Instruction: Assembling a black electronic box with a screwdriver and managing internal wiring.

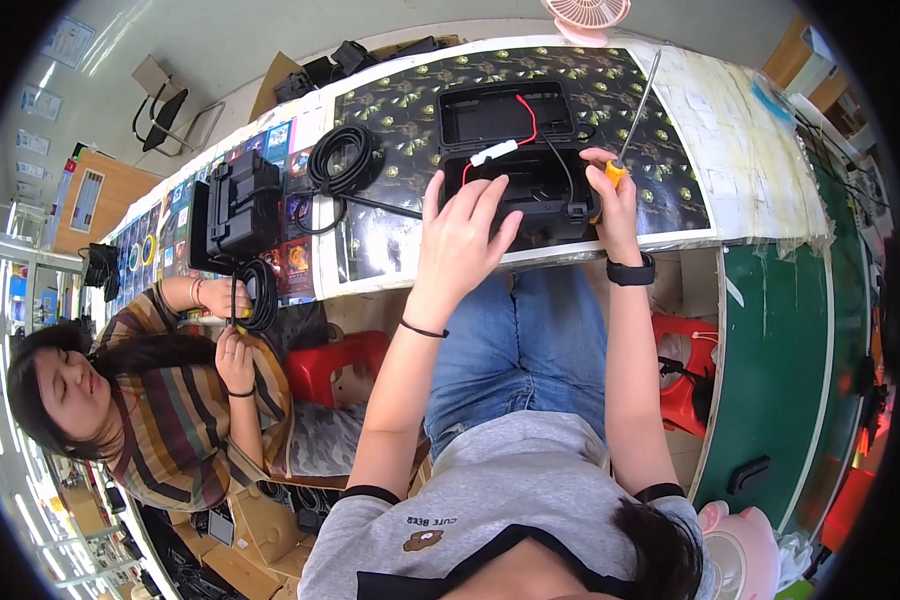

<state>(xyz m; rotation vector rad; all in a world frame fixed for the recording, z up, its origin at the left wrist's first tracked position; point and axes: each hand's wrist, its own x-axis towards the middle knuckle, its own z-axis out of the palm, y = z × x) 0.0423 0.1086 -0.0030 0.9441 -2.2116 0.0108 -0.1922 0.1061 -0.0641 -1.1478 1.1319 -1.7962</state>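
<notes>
Yellow-handled screwdriver (616, 173)'s gripped by the right hand (617, 205) at the open black case (550, 222)'s right end, near left side kinda covered by the loosely spread left hand (462, 240).

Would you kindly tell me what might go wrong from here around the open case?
The red wire loops across the open case, so shutting the lid as things lie might pinch it.

The screwdriver in the right hand has its long shaft exposed, so a careless swing might scratch something.

The case sits close to the table's near edge, so a hard pull toward the person might tip it off.
</notes>
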